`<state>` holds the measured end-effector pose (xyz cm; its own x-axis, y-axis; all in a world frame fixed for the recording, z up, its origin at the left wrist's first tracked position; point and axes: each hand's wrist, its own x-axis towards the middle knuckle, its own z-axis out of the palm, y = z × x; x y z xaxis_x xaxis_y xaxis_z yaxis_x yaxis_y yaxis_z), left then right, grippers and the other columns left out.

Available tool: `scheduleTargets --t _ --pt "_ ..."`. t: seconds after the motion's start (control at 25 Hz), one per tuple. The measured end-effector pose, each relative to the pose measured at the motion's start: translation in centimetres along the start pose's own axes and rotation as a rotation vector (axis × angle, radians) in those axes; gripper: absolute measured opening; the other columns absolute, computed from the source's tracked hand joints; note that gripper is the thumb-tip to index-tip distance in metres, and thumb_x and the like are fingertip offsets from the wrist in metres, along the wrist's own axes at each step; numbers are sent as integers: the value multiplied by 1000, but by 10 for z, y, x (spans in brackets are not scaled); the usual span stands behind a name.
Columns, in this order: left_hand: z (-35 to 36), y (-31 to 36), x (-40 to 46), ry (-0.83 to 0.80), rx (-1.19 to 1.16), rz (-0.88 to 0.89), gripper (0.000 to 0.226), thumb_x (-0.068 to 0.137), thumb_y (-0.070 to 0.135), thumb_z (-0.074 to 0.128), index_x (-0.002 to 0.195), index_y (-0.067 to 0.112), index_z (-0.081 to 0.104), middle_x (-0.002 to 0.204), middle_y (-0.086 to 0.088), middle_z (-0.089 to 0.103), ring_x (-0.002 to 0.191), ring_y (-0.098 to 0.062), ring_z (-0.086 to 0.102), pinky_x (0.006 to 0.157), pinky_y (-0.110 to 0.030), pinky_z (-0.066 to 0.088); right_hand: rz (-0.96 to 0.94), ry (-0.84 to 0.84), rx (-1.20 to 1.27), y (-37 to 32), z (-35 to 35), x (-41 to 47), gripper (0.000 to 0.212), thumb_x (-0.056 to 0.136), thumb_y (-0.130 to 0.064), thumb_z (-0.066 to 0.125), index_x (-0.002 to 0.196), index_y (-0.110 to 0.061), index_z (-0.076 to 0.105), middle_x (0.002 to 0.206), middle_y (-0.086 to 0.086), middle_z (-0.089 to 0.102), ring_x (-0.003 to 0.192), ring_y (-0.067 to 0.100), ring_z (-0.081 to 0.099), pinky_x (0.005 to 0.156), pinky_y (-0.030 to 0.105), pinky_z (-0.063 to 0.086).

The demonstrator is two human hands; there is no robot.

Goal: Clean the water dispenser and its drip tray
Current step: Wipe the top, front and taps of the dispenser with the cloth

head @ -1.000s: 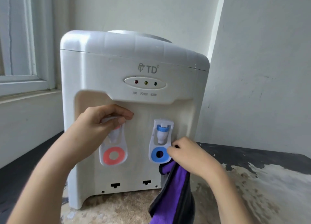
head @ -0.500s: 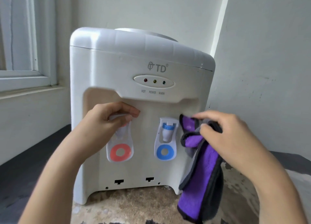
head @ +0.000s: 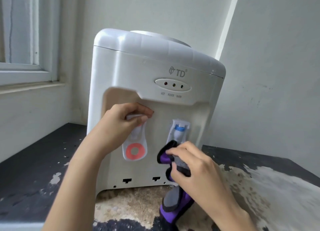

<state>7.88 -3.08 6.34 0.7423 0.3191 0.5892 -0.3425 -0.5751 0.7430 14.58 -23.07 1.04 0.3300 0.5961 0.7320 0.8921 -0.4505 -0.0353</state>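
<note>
A white tabletop water dispenser (head: 135,71) stands on a worn dark counter. It has a red-ringed hot tap (head: 135,149) on the left and a blue-capped tap (head: 179,132) on the right. My left hand (head: 119,125) grips the top of the red tap's lever. My right hand (head: 194,166) holds a purple and grey cloth (head: 174,201) bunched against the lower paddle of the blue tap, hiding its blue ring. The cloth's tail hangs down to the counter. No drip tray is in view; two empty slots (head: 127,180) show at the dispenser's base.
The counter (head: 31,170) is dark with peeling patches and a pale worn area under and right of the dispenser. A window frame and sill (head: 29,74) lie at the left. White walls meet in a corner behind the dispenser.
My right hand has dropped with the cloth from beside the blue tap's top down onto its lower paddle. My left hand keeps its grip on the red tap. The view has shifted left.
</note>
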Motion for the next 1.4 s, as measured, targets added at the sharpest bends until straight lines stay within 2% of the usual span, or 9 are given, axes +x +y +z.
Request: scheduleTargets --t 0.12,0.28,0.48,0.6,0.72,1.04,1.24,1.32,1.4 --pt "-1 0 0 -7 -8 6 18 89 10 62 96 23 72 98 18 68 93 5 60 83 -8 44 56 67 156 -7 -13 -4 20 80 -30 50 95 -29 63 91 -19 52 73 6 58 62 21 49" --pt "-2 0 0 -8 11 17 15 88 12 63 97 23 71 100 15 69 96 2 61 89 -16 46 132 215 198 -26 -7 16 38 84 -40 57 115 -18 60 98 -13 45 88 -6 50 78 -1 33" --pt "-3 -4 -1 13 -2 0 14 87 15 66 94 26 69 100 8 70 100 -9 63 92 -29 49 182 114 -168 -39 33 11 55 69 -15 81 118 -10 56 105 2 50 84 17 61 67 31 56" --pt "-4 -4 -1 5 0 7 15 87 14 65 94 28 67 100 8 70 100 -10 63 92 -31 49 181 46 -93 -37 34 -3 56 60 -4 84 108 -18 60 100 -6 49 80 13 62 60 22 52" --pt "-5 -5 1 3 3 16 16 87 13 65 95 27 67 100 7 70 100 -10 63 94 -34 49 275 8 116 -36 22 -8 30 85 -12 67 112 -23 61 102 -18 45 97 1 52 74 4 36" --pt "-5 3 0 38 65 72 19 86 6 64 94 24 67 94 14 67 91 4 62 87 -18 48 246 673 401 -63 39 49 14 89 -15 57 103 -14 56 99 -9 48 94 -1 49 83 6 35" --pt "-18 38 -16 7 278 205 34 82 1 63 80 35 64 84 14 59 89 -1 52 77 -11 42 386 640 271 -54 51 67 37 86 -9 51 87 -31 21 92 -6 37 85 13 30 73 23 27" --pt "-24 48 -25 -64 274 172 38 82 4 60 79 42 61 80 17 61 84 5 53 74 -6 40 283 720 80 -41 47 73 24 81 -16 51 82 -22 28 87 -4 39 78 13 27 72 24 24" --pt "-15 46 -30 -274 252 36 33 89 11 54 103 40 57 97 21 62 93 6 58 86 -16 46 203 766 80 -30 43 76 15 76 -18 55 74 -13 41 81 -5 42 75 12 28 69 25 27"
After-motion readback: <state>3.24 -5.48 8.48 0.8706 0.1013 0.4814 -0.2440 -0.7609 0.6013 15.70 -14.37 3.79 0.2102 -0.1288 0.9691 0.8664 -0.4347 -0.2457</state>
